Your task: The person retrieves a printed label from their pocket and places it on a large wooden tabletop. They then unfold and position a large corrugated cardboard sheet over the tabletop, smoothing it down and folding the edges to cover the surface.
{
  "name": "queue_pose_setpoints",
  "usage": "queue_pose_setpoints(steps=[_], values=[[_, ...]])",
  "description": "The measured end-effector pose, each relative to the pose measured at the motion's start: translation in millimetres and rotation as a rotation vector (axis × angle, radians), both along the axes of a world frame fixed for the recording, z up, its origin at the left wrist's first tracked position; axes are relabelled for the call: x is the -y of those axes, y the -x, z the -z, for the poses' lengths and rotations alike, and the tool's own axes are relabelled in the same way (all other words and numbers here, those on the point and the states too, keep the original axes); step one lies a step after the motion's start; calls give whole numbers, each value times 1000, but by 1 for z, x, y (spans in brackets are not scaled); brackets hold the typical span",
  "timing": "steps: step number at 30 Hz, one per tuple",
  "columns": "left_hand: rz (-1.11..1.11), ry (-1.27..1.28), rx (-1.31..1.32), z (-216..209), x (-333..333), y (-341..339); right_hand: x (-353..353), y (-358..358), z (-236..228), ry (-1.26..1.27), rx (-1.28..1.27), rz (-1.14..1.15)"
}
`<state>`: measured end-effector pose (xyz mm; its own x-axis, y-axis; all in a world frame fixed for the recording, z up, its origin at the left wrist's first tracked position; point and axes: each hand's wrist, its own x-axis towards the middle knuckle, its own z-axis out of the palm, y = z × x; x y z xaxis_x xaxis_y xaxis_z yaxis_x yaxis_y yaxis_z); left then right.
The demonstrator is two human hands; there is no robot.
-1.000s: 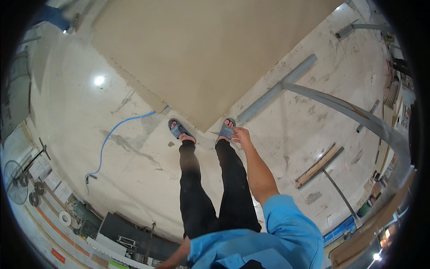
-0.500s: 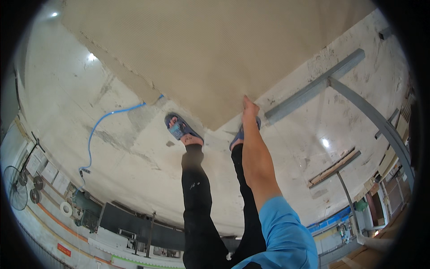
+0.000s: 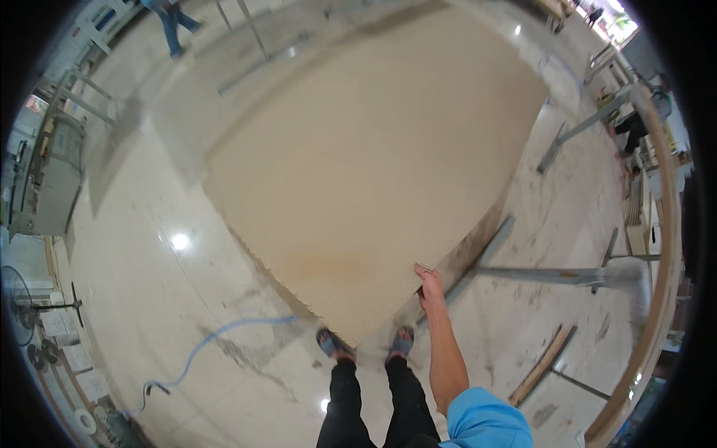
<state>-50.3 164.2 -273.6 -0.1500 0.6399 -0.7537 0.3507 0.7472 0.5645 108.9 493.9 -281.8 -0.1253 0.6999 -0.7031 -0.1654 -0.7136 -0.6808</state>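
A large tan sheet with a ribbed face, like corrugated cardboard (image 3: 366,172), spreads out in front of me, its near corner pointing at my feet. My right hand (image 3: 429,288) is closed on its right edge, thumb on the upper face and the other fingers mostly hidden beneath. Along the left side the sheet's edge looks ragged, and a darker strip shows beside the right edge. My left hand is out of view. Both feet, in blue slippers (image 3: 402,342), stand at the near corner.
A blue hose (image 3: 198,349) curves over the pale floor at left. On the right stand grey metal supports (image 3: 534,275) and a curved wooden edge (image 3: 657,246). A fan (image 3: 19,306) stands at far left. Another person's legs (image 3: 173,30) show at the far left; someone else is at far right.
My view has swung up and forward, showing more of the sheet. My right hand, earlier reaching down at the sheet's right edge, now grips that edge.
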Motion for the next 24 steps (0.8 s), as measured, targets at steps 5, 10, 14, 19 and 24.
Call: queue_pose_setpoints(steps=[5,10,14,19,24], values=[[13,-59,35,-107,31,57,-56,36,-191,-260,-75,86],[12,-100,88,-169,70,107,-64,45,-320,-393,-90,52],[24,-91,159,-188,108,144,-65,40,-365,-394,-139,147],[-57,-78,131,-178,126,218,-69,42,-389,-713,-51,105],[-225,-51,34,-151,106,308,-88,94,-405,-497,-211,218]])
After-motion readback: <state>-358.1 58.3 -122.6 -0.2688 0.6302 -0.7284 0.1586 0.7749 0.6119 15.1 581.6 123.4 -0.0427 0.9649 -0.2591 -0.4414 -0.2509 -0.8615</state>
